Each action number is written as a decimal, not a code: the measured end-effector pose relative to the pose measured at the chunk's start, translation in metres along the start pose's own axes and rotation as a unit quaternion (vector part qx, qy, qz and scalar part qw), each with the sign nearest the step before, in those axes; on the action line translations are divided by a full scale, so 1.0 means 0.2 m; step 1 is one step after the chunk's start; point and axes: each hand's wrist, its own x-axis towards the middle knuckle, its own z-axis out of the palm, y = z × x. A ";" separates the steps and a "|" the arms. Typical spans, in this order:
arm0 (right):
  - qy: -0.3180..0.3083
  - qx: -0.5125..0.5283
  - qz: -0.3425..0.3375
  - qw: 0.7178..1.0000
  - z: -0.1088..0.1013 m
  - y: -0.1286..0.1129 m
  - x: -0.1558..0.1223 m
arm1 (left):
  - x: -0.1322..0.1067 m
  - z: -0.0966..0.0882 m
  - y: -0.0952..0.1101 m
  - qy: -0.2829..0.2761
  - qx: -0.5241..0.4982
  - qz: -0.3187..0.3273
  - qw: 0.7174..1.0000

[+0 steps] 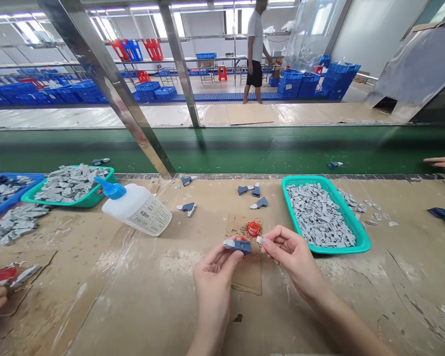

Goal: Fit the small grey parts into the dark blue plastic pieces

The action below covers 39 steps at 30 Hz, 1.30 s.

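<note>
**White piece held just beside the end of a blue-grey plastic part**
The left hand [215, 274] grips the blue-grey plastic part [243, 246] between thumb and fingers; the right hand [292, 257] pinches the small white piece [259, 240]. Just beyond the grip, a red round cap [253, 229] sits on a cardboard scrap [247, 274]. A teal tray [330, 251] of grey pieces lies to the right, a blue-nozzled white squeeze bottle [135, 210] to the left.

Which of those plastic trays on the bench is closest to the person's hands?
The teal tray just beside the right hand, heaped with small gray pieces. The other teal tray and the blue tray sit far left, past the squeeze bottle.
</note>
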 end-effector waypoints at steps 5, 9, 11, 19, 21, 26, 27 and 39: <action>-0.037 0.005 0.003 0.999 0.00 -0.03 0.00 | -0.01 0.04 0.01 -0.022 0.006 -0.008 1.000; -0.058 0.017 0.023 0.998 -0.01 -0.04 0.01 | -0.02 0.05 0.03 -0.041 0.017 -0.007 0.999; -0.067 0.018 0.032 0.997 -0.01 -0.04 0.01 | -0.02 0.05 0.03 -0.050 0.027 0.000 0.998; -0.124 0.005 0.086 0.989 -0.04 0.00 0.02 | -0.02 0.05 0.03 -0.090 0.095 0.059 0.990; -0.138 0.007 0.111 0.984 -0.05 0.01 0.01 | -0.02 0.06 0.03 -0.109 0.115 0.096 0.983; -0.148 0.028 0.120 0.981 -0.06 0.03 0.01 | -0.01 0.06 0.05 -0.150 0.188 0.173 0.955; -0.148 0.042 0.112 0.982 -0.06 0.03 0.00 | 0.00 0.06 0.05 -0.163 0.201 0.176 0.950; 0.017 -0.239 -0.043 0.970 -0.31 -0.17 0.08 | 0.25 0.14 0.18 -0.244 0.298 0.141 0.912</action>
